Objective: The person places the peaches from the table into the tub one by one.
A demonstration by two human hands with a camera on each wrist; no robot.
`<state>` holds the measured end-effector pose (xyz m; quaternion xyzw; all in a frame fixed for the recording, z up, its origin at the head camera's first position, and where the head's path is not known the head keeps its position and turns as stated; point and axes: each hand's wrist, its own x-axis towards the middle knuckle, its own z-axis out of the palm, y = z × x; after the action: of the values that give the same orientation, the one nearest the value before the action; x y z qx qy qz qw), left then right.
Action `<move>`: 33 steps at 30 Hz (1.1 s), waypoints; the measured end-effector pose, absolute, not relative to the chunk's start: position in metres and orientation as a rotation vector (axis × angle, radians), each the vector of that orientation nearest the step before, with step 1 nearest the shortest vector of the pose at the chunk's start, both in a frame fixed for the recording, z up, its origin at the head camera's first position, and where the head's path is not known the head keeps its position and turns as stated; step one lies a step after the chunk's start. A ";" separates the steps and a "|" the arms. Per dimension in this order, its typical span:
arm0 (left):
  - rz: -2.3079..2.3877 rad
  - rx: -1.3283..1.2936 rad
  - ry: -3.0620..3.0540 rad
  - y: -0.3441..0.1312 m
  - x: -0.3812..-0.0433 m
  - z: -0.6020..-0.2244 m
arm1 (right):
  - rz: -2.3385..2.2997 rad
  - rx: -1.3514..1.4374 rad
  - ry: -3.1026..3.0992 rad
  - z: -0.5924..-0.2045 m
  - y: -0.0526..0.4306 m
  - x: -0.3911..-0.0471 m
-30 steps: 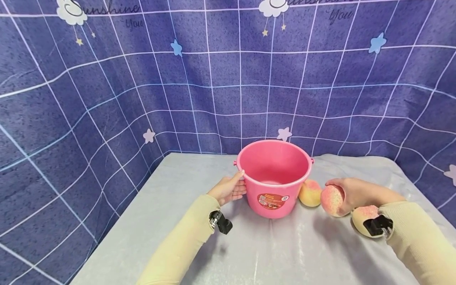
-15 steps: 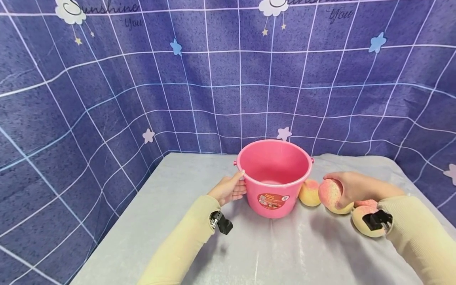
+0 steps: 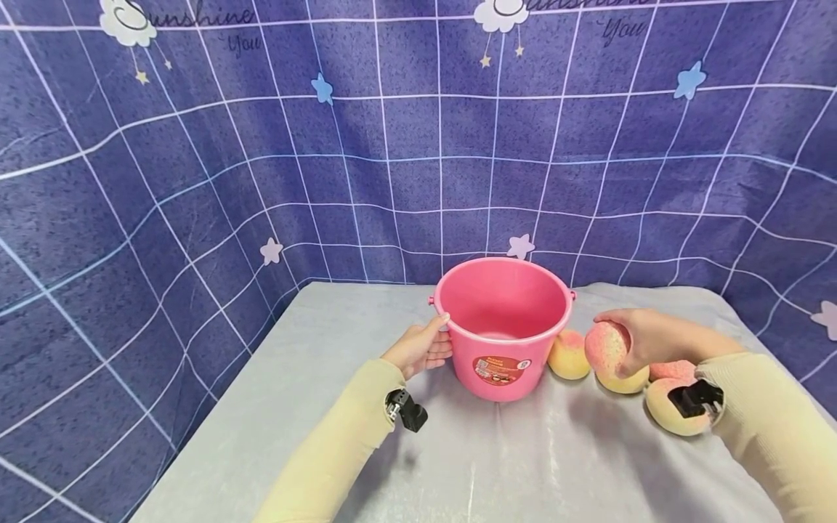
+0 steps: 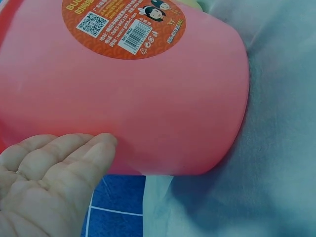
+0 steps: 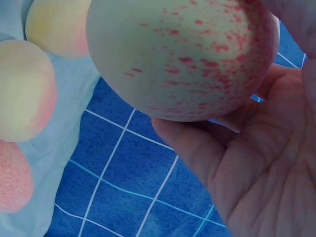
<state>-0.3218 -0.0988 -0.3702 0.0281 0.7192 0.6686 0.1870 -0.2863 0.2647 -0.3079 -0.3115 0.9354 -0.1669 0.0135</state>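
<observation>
A pink bucket (image 3: 500, 370) stands upright, its open mouth upward and an orange label on its front. My left hand (image 3: 421, 349) touches the bucket's left side, thumb at the rim; in the left wrist view its fingers (image 4: 98, 150) lie straight against the wall. To the right of the bucket, my right hand (image 3: 644, 338) grips a red-speckled peach (image 3: 603, 349) above the table. In the right wrist view this peach (image 5: 182, 59) sits between thumb and fingers. Just below it another peach (image 3: 624, 381) lies partly hidden.
One peach (image 3: 569, 356) lies close beside the bucket's right side. Two more, a yellow peach (image 3: 667, 414) and a pinkish peach (image 3: 673, 370), lie by the right wrist. A grey cloth (image 3: 418, 465) covers the table; a blue gridded curtain (image 3: 405, 181) hangs behind.
My right hand has risen slightly with the peach, and more of the peach below it shows. The left hand and the bucket stay where they were.
</observation>
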 end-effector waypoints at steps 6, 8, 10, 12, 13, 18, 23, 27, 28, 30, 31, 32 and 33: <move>1.876 0.064 2.044 -0.098 -0.323 -0.369 | -0.513 -0.959 2.935 -0.302 0.263 -0.287; 1.878 0.061 2.045 -0.098 -0.323 -0.369 | -0.513 -0.963 2.945 -0.301 0.262 -0.288; 1.876 0.065 2.043 -0.098 -0.323 -0.369 | -0.508 -0.971 2.956 -0.300 0.261 -0.287; 1.875 0.071 2.039 -0.098 -0.323 -0.369 | -0.499 -0.978 2.963 -0.299 0.260 -0.287; 1.873 0.075 2.038 -0.098 -0.323 -0.369 | -0.496 -0.974 2.964 -0.298 0.260 -0.287; 1.872 0.073 2.037 -0.099 -0.323 -0.370 | -0.485 -0.984 2.972 -0.295 0.260 -0.287; 1.868 0.056 2.044 -0.098 -0.323 -0.369 | -0.486 -0.987 2.985 -0.290 0.261 -0.286; 1.870 0.056 2.050 -0.098 -0.323 -0.368 | -0.489 -0.980 2.985 -0.287 0.263 -0.285; 1.868 0.058 2.051 -0.098 -0.323 -0.368 | -0.496 -0.982 2.983 -0.286 0.263 -0.285; 1.868 0.058 2.049 -0.098 -0.323 -0.368 | -0.499 -0.993 2.987 -0.284 0.264 -0.285; 1.869 0.057 2.046 -0.098 -0.323 -0.369 | -0.495 -0.996 2.993 -0.284 0.264 -0.285; 1.871 0.054 2.044 -0.098 -0.323 -0.369 | -0.491 -1.006 2.998 -0.283 0.265 -0.285; 1.873 0.052 2.042 -0.098 -0.323 -0.369 | -0.487 -1.010 3.002 -0.283 0.265 -0.285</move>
<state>-0.3225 -0.0975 -0.3686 0.0183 0.7242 0.6643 0.1841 -0.2853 0.2648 -0.2826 -0.3149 0.9363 -0.1520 -0.0313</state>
